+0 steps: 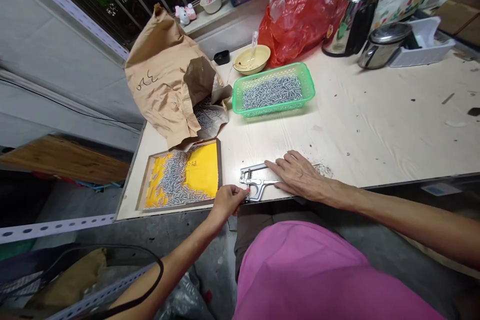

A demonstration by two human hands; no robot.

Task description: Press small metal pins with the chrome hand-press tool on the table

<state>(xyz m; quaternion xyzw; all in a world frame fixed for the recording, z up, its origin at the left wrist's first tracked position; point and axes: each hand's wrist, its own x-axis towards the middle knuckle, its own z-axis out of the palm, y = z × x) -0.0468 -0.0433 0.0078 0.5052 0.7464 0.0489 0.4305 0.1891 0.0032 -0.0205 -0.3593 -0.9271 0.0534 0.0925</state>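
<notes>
Silver snap-fastener pliers (258, 181) lie at the table's front edge, a small spring showing between their arms. My right hand (300, 175) is laid over the two handles, fingers on the upper one and thumb at the lower one. At the jaw end, my left hand (227, 200) is pinched closed beside a small red spot; whatever its fingertips hold is too small to make out. Left of it is a shallow tray (219, 165) lined with yellow, with many small silver metal pins (174, 177) heaped in it.
A green basket (311, 87) of similar metal pieces stands behind the pliers. An open brown paper bag (161, 80) spills more pieces at the left. Farther back are a cream bowl (262, 55), a red plastic bag (300, 20), a kettle (352, 20) and a lidded metal pot (380, 50).
</notes>
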